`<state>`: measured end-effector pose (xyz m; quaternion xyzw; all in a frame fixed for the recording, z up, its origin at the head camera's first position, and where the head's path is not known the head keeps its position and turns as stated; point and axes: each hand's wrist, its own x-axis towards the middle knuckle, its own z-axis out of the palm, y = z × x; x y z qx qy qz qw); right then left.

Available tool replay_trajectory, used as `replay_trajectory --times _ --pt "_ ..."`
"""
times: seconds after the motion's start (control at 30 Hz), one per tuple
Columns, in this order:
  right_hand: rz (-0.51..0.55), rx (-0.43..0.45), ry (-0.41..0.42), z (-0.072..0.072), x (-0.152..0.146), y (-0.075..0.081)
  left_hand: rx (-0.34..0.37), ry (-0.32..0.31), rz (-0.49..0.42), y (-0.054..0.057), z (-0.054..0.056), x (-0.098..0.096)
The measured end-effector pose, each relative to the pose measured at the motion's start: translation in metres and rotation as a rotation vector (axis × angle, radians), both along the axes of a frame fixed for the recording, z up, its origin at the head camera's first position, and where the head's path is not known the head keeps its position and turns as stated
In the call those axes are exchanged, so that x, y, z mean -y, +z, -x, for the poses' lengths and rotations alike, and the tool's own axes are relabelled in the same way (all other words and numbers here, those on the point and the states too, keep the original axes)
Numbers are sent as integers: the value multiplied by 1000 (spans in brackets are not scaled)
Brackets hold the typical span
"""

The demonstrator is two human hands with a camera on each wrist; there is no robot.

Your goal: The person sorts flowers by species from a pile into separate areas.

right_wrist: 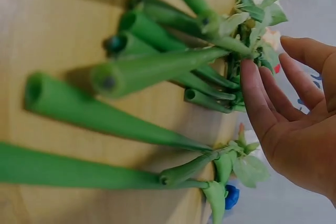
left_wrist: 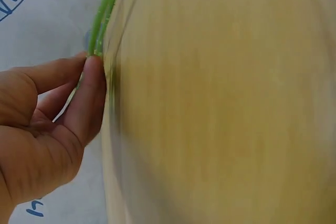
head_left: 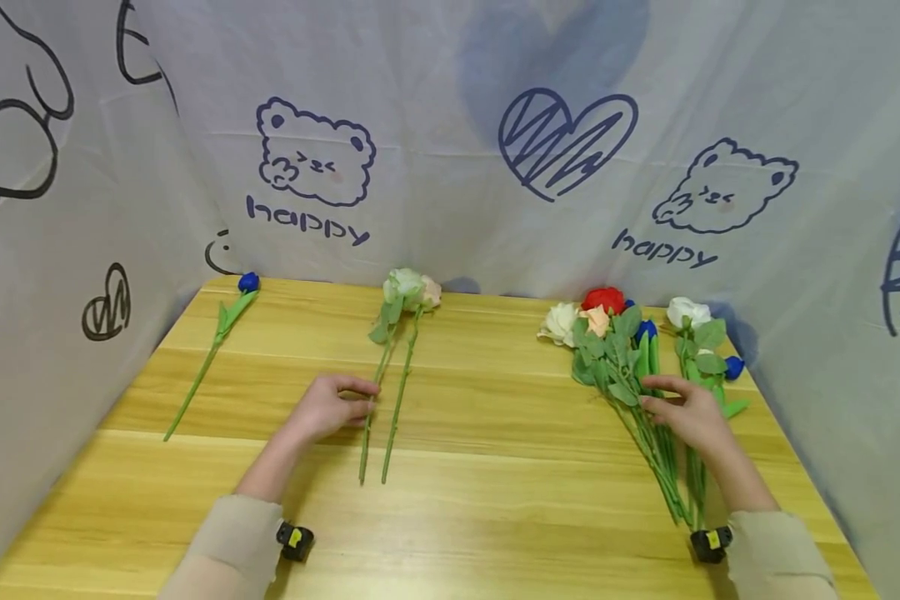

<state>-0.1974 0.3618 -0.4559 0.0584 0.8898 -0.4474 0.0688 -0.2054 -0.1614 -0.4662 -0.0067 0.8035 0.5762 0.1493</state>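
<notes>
My left hand pinches the stem of a pale green artificial rose lying on the table. A peach rose lies beside it, its stem just right of the hand. In the left wrist view, green stems rise from between the thumb and fingertips. My right hand has its fingers extended and parted at a bundle of flowers, which holds a red rose, a white rose and a blue tulip. In the right wrist view, the fingertips come up against the bundle's stems.
A lone blue tulip lies at the table's far left. Right of the bundle lie a white rose and another blue tulip. Printed cloth hangs behind and beside the wooden table.
</notes>
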Motion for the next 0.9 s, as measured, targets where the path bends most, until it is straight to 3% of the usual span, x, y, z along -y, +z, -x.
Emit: replay_trajectory --times 0.33,0.9 --pt "-61 -29 75 9 -2 -8 -25 -5 114 -4 0 -2" --pt "-54 5 105 17 -8 -10 -49 -5 158 -2 -1 -4"
